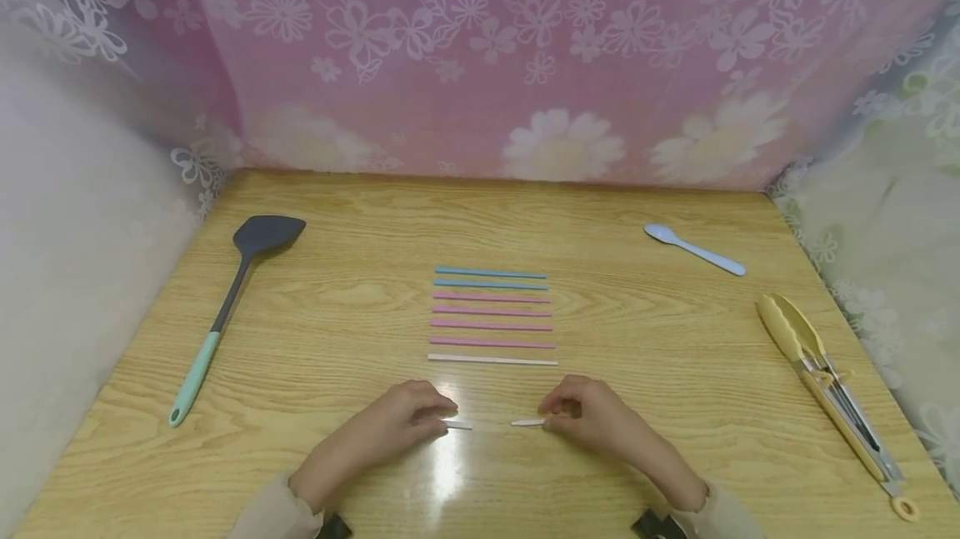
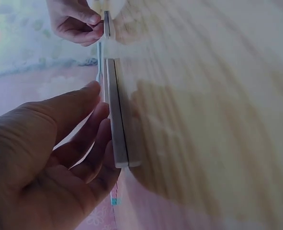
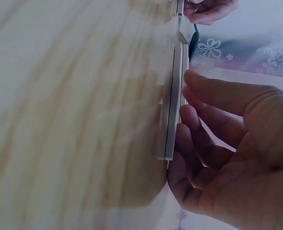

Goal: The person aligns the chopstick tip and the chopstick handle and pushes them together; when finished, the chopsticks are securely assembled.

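Observation:
My left hand (image 1: 393,426) is low over the table with curled fingers, its thumb and fingertips at a short white stick (image 1: 461,426). That stick lies flat along the tabletop in the left wrist view, the fingers behind its edge. Opposite it, my right hand (image 1: 596,418) holds a second white stick (image 1: 527,422) by thumb and fingers, also flat against the wood. A gap separates the two inner ends. Beyond the hands lies a row of parallel sticks: a white stick (image 1: 492,360) nearest, several pink sticks (image 1: 491,326), then two blue sticks (image 1: 491,284).
A dark spatula (image 1: 240,281) with a mint handle lies at the left. Toward the back right is a pale blue spoon (image 1: 697,251), and yellow tongs (image 1: 825,385) lie near the right edge. Floral cloth (image 1: 480,89) hangs behind the wooden table (image 1: 337,231).

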